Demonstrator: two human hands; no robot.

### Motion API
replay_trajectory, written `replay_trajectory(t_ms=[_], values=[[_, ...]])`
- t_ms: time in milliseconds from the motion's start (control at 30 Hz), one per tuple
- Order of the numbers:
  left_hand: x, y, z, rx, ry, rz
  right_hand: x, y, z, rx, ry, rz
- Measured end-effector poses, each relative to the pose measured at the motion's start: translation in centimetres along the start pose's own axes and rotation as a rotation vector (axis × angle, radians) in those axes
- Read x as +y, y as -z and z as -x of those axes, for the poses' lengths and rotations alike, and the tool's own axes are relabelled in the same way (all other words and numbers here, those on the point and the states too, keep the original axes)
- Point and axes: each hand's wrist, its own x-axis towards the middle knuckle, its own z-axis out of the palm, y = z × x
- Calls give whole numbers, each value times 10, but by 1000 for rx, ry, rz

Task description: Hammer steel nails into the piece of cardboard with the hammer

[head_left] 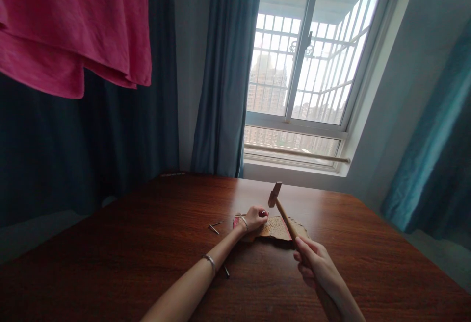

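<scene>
My right hand (312,263) is closed around the wooden handle of a hammer (285,216), whose head is raised above the table's far part. My left hand (254,219) is closed on a tool with a rounded, shiny red handle (262,213); its lower end is hidden. Under and beside that hand lies a piece of tan board (277,229), dotted with many small dark marks, with pink at its left end and a jagged edge. Bracelets circle my left wrist and forearm.
A dark wooden table (128,263) carries several slim metal rods (214,229) left of the board, another thin rod (226,272) lying beside my left forearm. Behind stand a barred window (298,67) and blue curtains (224,67). A pink cloth (73,28) hangs at upper left.
</scene>
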Motion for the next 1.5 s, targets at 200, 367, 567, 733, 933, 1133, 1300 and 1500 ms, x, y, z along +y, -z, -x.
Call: replay_trajectory(t_ms=[200, 367, 567, 733, 933, 1133, 1300, 1500], values=[[-1, 0, 0, -2, 13, -17, 7, 17, -18, 42, 24, -73], [2, 1, -1, 1, 21, -9, 16, 33, -44, 78, 45, -43], [2, 1, -1, 13, 31, -19, 25, 37, -52, 60, -1, -92], [-2, 0, -2, 24, 10, -43, 28, 30, -41, 51, -28, -80], [-3, 1, -2, 21, 16, -64, 15, 17, -21, 10, -6, -9], [-7, -1, -2, 25, -11, -69, 4, 8, -8, -56, -40, 53], [-8, -1, -2, 26, -22, -73, 2, 3, -5, -47, -39, 55], [-7, -2, -1, 25, 10, -50, 4, 2, -9, -37, -34, 66]])
